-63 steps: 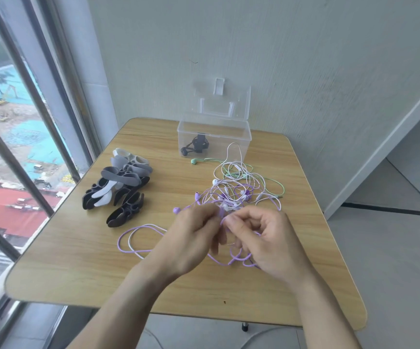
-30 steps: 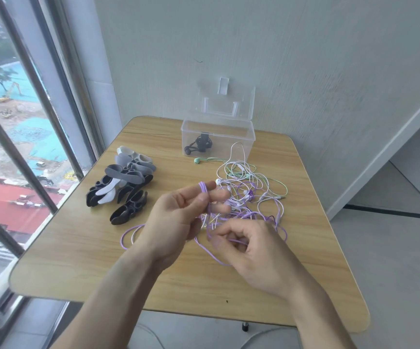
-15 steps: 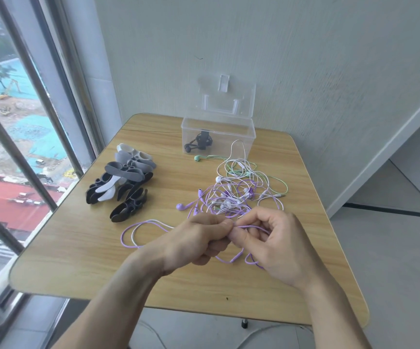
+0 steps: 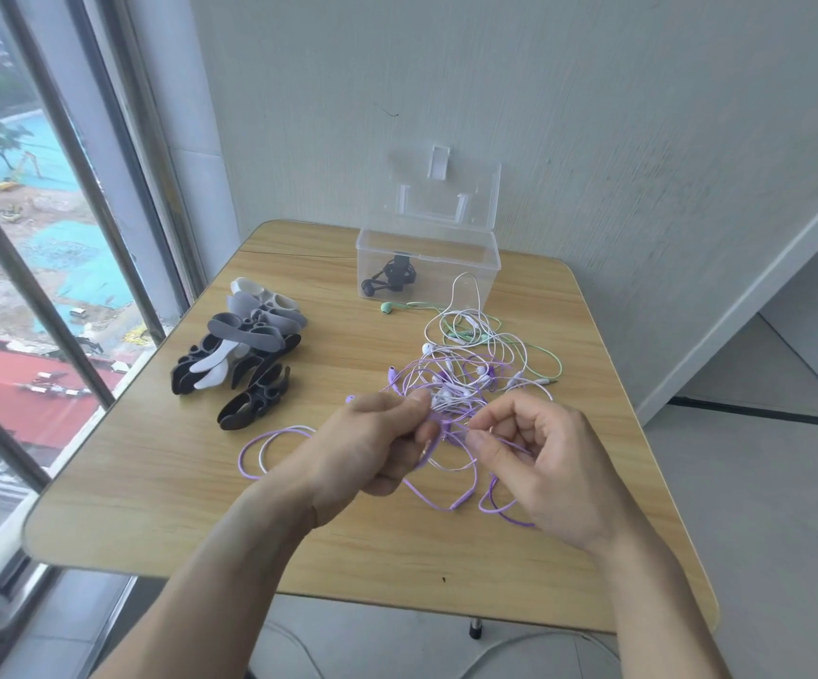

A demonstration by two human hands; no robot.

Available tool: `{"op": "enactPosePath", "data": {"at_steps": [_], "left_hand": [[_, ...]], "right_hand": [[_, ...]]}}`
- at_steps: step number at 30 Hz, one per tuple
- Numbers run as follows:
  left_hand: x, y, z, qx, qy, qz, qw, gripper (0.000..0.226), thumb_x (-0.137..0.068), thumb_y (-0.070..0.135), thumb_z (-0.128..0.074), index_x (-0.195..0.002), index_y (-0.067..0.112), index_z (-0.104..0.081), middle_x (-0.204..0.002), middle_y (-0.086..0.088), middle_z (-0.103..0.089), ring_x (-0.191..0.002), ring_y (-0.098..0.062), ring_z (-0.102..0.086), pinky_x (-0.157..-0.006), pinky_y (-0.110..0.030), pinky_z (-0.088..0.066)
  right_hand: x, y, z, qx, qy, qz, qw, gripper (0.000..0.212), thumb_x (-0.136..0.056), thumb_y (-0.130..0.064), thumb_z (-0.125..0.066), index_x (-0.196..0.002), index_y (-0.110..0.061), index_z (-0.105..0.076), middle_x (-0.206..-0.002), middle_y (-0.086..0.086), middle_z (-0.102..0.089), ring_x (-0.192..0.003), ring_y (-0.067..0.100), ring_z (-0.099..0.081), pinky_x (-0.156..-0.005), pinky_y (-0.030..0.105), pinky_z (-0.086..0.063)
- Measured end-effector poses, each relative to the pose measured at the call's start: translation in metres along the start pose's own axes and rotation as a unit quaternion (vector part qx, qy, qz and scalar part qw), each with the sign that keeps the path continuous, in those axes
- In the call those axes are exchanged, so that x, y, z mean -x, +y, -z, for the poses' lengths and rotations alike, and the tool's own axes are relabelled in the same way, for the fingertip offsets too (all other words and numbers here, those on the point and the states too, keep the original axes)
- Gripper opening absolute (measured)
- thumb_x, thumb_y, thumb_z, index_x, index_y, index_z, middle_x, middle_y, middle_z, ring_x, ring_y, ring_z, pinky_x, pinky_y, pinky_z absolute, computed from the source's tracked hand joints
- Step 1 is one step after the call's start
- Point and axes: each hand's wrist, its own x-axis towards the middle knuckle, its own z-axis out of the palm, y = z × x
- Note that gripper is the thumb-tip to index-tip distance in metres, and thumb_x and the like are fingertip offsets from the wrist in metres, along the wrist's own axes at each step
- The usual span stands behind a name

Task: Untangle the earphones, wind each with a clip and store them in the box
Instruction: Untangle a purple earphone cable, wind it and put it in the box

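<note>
— What are the hands doing from up there, in the head view?

— The left hand (image 4: 372, 448) has its fingers curled, thumb and forefinger pinching a purple earphone cord (image 4: 438, 502). The right hand (image 4: 539, 463) is curled too, pinching the same cord just beside the left, above the table (image 4: 152, 482).

— And the rest of the earphones?

— A tangle of earphones (image 4: 465, 374), purple, white and green, lies on the table just beyond the fingers, with purple loops trailing left and under both hands. One green earbud (image 4: 387, 307) lies near the box.

— The box?

— The clear box (image 4: 429, 267) stands at the far edge, lid up against the wall, one black wound earphone (image 4: 389, 281) inside. The pile of clips (image 4: 245, 355), black, grey and white, sits at the left, well apart from the tangle.
</note>
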Motion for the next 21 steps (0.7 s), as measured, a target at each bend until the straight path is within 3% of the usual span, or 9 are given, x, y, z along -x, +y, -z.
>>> {"op": "enactPosePath", "data": {"at_steps": [3,5,7,11,13,17,21], "left_hand": [[-0.003,0.001,0.004,0.037,0.073,-0.010,0.997,0.041,-0.107,0.034,-0.038,-0.071,0.016,-0.046,-0.055,0.006,-0.019,-0.045,-0.009,-0.016,-0.041,-0.018,-0.012],[-0.005,-0.002,0.007,-0.010,0.090,0.021,0.996,0.040,-0.107,0.033,-0.039,-0.074,0.014,-0.047,-0.051,0.007,-0.023,-0.040,-0.008,-0.021,-0.040,-0.017,-0.015],[-0.006,-0.005,0.007,-0.072,0.066,0.052,0.994,0.040,-0.107,0.033,-0.040,-0.073,0.012,-0.048,-0.049,0.006,-0.026,-0.041,-0.010,-0.021,-0.041,-0.017,-0.016],[-0.005,-0.008,0.002,-0.116,0.012,0.063,0.991,0.044,-0.107,0.035,-0.040,-0.070,0.013,-0.051,-0.050,0.006,-0.028,-0.044,-0.010,-0.021,-0.040,-0.017,-0.018],[-0.005,-0.007,0.001,-0.116,0.007,0.061,0.991,0.043,-0.107,0.035,-0.040,-0.070,0.014,-0.050,-0.051,0.006,-0.028,-0.044,-0.010,-0.021,-0.040,-0.017,-0.017],[-0.003,-0.002,0.003,-0.012,0.018,0.055,0.998,0.040,-0.106,0.033,-0.041,-0.070,0.017,-0.047,-0.057,0.004,-0.019,-0.047,-0.010,-0.014,-0.040,-0.017,-0.013],[-0.002,0.004,0.008,0.224,0.009,0.049,0.973,0.039,-0.105,0.027,-0.037,-0.067,0.021,-0.045,-0.057,0.008,-0.016,-0.050,-0.009,-0.007,-0.042,-0.020,-0.006]], "right_hand": [[-0.002,0.002,0.000,0.013,0.017,-0.013,1.000,0.010,-0.090,-0.012,-0.072,-0.083,-0.019,-0.070,-0.070,0.007,-0.066,-0.060,0.013,-0.060,-0.058,0.020,-0.048],[-0.003,0.004,0.000,0.027,0.030,-0.017,0.999,0.010,-0.094,-0.019,-0.069,-0.085,-0.024,-0.069,-0.074,0.005,-0.068,-0.065,0.021,-0.065,-0.059,0.027,-0.051],[-0.004,0.005,0.000,0.036,0.051,-0.012,0.998,0.009,-0.097,-0.024,-0.063,-0.089,-0.026,-0.065,-0.078,0.003,-0.068,-0.066,0.026,-0.065,-0.060,0.034,-0.051],[-0.006,0.004,-0.001,0.049,0.097,0.005,0.994,0.009,-0.099,-0.022,-0.060,-0.090,-0.022,-0.062,-0.078,-0.005,-0.066,-0.066,0.017,-0.059,-0.059,0.023,-0.047],[-0.006,0.006,-0.002,0.060,0.098,0.002,0.993,0.009,-0.100,-0.023,-0.059,-0.090,-0.023,-0.061,-0.078,-0.004,-0.066,-0.067,0.017,-0.059,-0.063,0.026,-0.047],[-0.007,0.012,0.003,0.057,0.087,-0.029,0.994,0.010,-0.099,-0.022,-0.060,-0.089,-0.023,-0.062,-0.080,0.003,-0.069,-0.067,0.019,-0.062,-0.063,0.027,-0.050],[-0.006,0.016,0.000,0.108,0.015,-0.049,0.993,0.014,-0.100,-0.030,-0.057,-0.087,-0.028,-0.064,-0.072,0.005,-0.064,-0.065,0.029,-0.059,-0.062,0.040,-0.048]]}}
